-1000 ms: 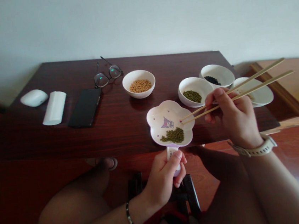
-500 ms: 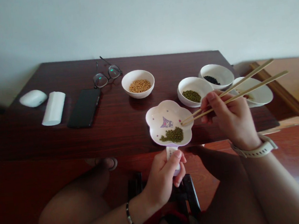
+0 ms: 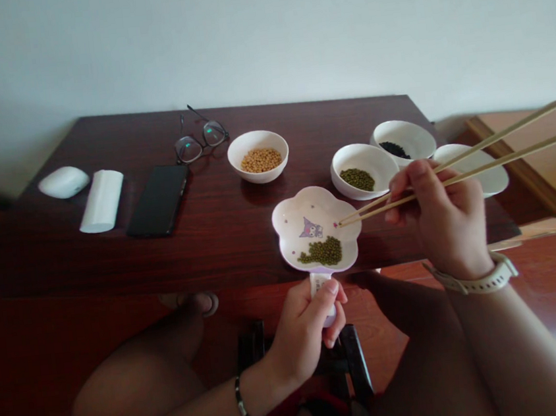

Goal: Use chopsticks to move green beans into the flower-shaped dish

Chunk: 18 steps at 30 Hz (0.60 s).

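My left hand (image 3: 314, 323) is closed around the short handle of a flower-shaped white dish (image 3: 291, 210) with a cartoon figure printed inside. A patch of green beans (image 3: 328, 250) lies in the near part of that dish. In my right hand (image 3: 440, 214) is a pair of wooden chopsticks (image 3: 503, 134), their tips close together over the dish's right side. Whether a bean sits between the tips is too small to tell. Just behind my right hand stands a white bowl (image 3: 386, 162) of green beans. A bowl (image 3: 412, 131) with black beans is behind it.
Another white bowl (image 3: 496, 178) stands at the right, partly hidden by my hand and the chopsticks. A bowl (image 3: 260, 173) of yellow beans, eyeglasses (image 3: 201, 143), a black phone (image 3: 158, 201), a white cylinder (image 3: 102, 201) and a white rounded object (image 3: 63, 182) are on the dark table (image 3: 227, 246).
My right hand has shifted to the right, and the chopsticks lie lower, with their tips drawn closer together. My left hand and the dish stay nearly in place.
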Tool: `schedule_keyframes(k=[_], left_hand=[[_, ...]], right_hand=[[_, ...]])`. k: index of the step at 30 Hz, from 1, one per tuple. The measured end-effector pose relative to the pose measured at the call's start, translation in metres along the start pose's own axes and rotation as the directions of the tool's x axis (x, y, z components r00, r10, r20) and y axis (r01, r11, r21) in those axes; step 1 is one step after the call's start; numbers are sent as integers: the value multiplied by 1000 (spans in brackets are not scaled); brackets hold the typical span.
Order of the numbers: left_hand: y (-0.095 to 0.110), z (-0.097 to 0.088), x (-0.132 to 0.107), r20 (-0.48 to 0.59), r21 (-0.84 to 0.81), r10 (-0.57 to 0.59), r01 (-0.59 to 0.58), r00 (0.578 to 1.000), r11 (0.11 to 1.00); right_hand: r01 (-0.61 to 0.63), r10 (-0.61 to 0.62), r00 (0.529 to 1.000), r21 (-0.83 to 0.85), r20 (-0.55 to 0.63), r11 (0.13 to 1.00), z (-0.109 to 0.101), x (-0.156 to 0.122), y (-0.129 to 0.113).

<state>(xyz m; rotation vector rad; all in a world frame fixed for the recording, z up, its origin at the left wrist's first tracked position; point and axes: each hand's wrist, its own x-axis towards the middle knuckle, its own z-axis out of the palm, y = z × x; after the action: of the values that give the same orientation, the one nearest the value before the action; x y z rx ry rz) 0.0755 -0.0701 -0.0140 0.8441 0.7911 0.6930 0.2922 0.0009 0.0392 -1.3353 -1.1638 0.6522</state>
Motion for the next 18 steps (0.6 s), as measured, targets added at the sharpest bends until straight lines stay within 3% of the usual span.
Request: schedule_keyframes(k=[2, 6, 11, 15, 18], left_hand=[[0, 0, 0, 0, 4, -1, 1, 1000, 1000], [2, 1, -1, -2, 9, -2, 3, 1000, 1000], [2, 1, 0, 4, 17, 5, -5, 1000, 1000], [1, 1, 0, 4, 7, 6, -6, 1000, 1000], [1, 1, 1, 5, 9, 8, -8, 1000, 1000]], right_hand=[[67, -59, 989, 56, -135, 996, -1, 4, 0], [183, -170, 917, 2, -360, 983, -6, 15, 6], [206, -217, 882, -71, -418, 976, -9, 21, 13], [138, -133, 942, -3, -308, 990, -5, 12, 8], [46, -44, 997, 41, -56, 998, -2, 4, 2]])
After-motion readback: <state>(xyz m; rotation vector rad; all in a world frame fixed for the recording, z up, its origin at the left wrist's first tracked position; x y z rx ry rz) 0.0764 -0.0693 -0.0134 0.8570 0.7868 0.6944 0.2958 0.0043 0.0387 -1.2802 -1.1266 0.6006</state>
